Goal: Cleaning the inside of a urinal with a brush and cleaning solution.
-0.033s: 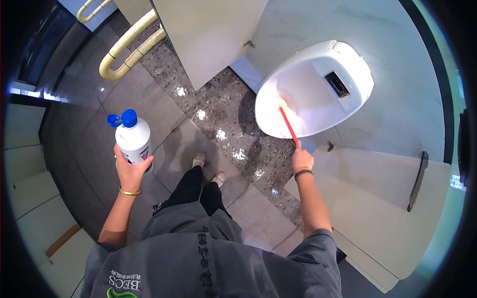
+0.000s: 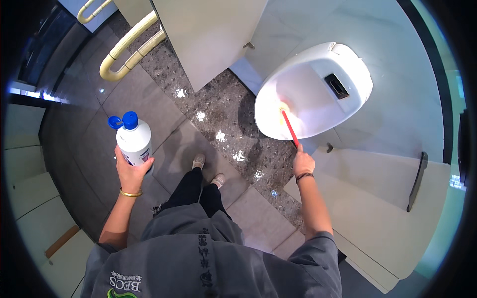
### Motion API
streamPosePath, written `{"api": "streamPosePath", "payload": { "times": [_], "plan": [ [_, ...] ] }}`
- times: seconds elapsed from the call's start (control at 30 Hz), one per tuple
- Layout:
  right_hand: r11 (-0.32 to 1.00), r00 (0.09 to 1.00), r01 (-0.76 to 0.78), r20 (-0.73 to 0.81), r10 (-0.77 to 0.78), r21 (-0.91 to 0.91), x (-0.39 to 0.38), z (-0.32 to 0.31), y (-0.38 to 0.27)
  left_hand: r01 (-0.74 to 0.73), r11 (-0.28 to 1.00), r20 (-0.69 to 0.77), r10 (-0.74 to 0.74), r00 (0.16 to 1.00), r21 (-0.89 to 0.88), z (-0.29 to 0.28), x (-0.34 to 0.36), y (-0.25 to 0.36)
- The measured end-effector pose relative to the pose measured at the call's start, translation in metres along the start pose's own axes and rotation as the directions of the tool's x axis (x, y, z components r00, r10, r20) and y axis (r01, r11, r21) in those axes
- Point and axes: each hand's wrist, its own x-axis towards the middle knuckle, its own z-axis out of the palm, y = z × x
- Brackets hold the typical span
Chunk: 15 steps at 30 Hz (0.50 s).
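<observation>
A white bottle [image 2: 133, 136] with blue caps, its flip lid raised, is gripped by my left hand [image 2: 130, 171] at the left. My right hand [image 2: 304, 164] holds a brush by its red handle [image 2: 290, 126]. The brush's pale, blurred head rests inside the bowl of a white wall-mounted urinal [image 2: 310, 69], which has a dark rectangular panel [image 2: 336, 85] on it.
A partition panel [image 2: 208, 35] and cream looped grab bars [image 2: 117, 62] stand at the upper left. A low pale partition [image 2: 372, 198] with a dark handle is at the right. My feet stand on grey tiles beside a speckled, glossy floor strip [image 2: 213, 104].
My right hand and the brush have shifted very slightly down and right in the view; the bottle in my left hand sits a few pixels lower.
</observation>
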Motion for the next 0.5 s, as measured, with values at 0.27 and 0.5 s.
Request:
{"api": "streamPosePath", "payload": {
  "times": [0.27,0.5],
  "plan": [
    [0.998,0.989,0.039,0.138,-0.046,0.052,-0.044,0.005,-0.002,0.019,0.998,-0.008,-0.02,1.0,-0.066,-0.001,-0.011,-0.007],
    [0.998,0.998,-0.063,0.03,0.062,0.018,0.004,0.009,-0.012,-0.015,0.998,-0.001,0.015,1.0,-0.054,-0.003,-0.008,0.005]
  ]
}}
